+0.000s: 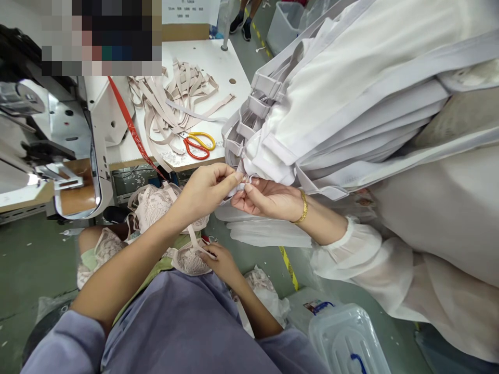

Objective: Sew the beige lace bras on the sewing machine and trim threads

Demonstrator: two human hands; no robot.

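Observation:
My left hand (208,189) reaches to the middle of the view, thumb and fingers pinched on a narrow white strap (240,186). A co-worker's hand (273,200), with a gold bracelet, pinches the same spot from the right. Just above hangs a thick bundle of white garments (331,93) with straps and sliders along its near edge. Lower down, my right hand (222,265) is closed on a beige lace bra (191,257) near my lap. Its strap rises from the cup toward my left forearm. Another lace cup (156,205) lies partly behind that forearm.
A sewing machine (70,119) stands at left. On the white table (239,67) are a heap of beige straps (179,93) and red-and-yellow scissors (198,144). A red ribbon (128,119) hangs beside the machine. A lidded clear plastic box (346,337) sits at lower right.

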